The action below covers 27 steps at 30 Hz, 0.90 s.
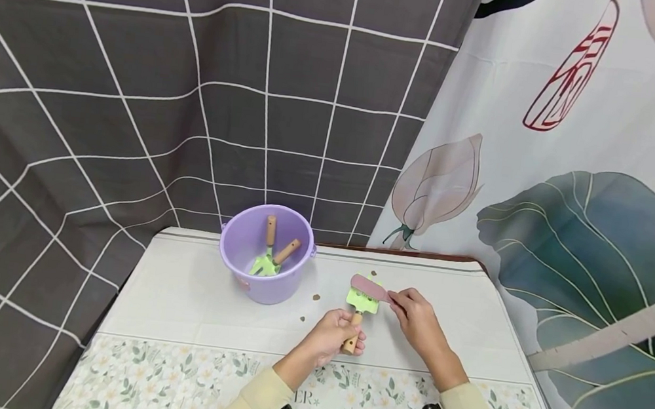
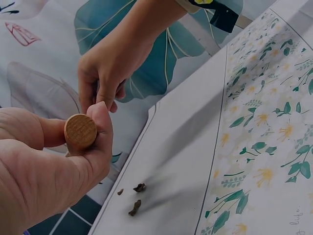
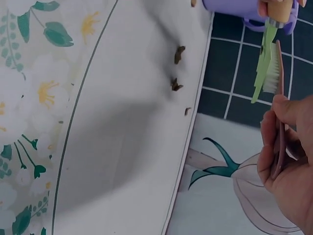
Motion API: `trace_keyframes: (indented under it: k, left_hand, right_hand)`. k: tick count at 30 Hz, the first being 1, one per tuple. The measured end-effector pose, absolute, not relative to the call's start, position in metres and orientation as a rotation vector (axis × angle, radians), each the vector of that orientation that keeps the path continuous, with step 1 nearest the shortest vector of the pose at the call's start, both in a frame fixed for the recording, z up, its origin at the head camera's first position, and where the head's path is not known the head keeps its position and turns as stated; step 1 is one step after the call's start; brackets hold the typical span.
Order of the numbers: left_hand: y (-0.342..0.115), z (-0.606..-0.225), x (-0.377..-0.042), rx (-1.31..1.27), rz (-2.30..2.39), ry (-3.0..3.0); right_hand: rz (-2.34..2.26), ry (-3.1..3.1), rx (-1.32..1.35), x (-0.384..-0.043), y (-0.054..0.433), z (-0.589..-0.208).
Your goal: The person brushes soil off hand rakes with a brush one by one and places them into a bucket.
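Observation:
My left hand (image 1: 329,336) grips the wooden handle (image 2: 80,131) of a small garden hand tool with a flat green head (image 1: 362,302). My right hand (image 1: 419,322) pinches the handle of a pink brush (image 1: 368,287). The brush lies across the green head in the head view. From the right wrist view, its white bristles (image 3: 271,76) face the green head and meet its surface. Both things are held up above the table.
A purple bucket (image 1: 227,245) stands at the back left of the table (image 1: 176,295), with two wooden-handled green garden tools (image 1: 265,264) inside. Several dark brown crumbs (image 3: 179,55) lie on the white tabletop. A grey grid curtain (image 1: 223,115) and a printed white curtain (image 1: 461,112) hang behind.

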<state>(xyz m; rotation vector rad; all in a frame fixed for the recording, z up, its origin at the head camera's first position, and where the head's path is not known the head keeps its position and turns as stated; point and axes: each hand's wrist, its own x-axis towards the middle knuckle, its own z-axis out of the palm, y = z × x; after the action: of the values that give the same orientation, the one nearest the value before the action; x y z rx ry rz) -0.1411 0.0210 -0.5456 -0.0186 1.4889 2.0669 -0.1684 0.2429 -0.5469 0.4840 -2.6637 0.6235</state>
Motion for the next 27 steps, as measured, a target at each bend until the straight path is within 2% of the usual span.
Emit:
trace_keyframes:
  k: [17,27]
  left_hand:
    - [0.02,-0.547,-0.136,0.027,2.059,1.473]
    - [0.019,-0.548,-0.139,0.002,2.066,1.475]
  right_hand:
    - [0.681,-2.685,0.28,-0.181,0.25,-0.544]
    - [0.719,-2.734,0.241,-0.177,0.254,-0.539]
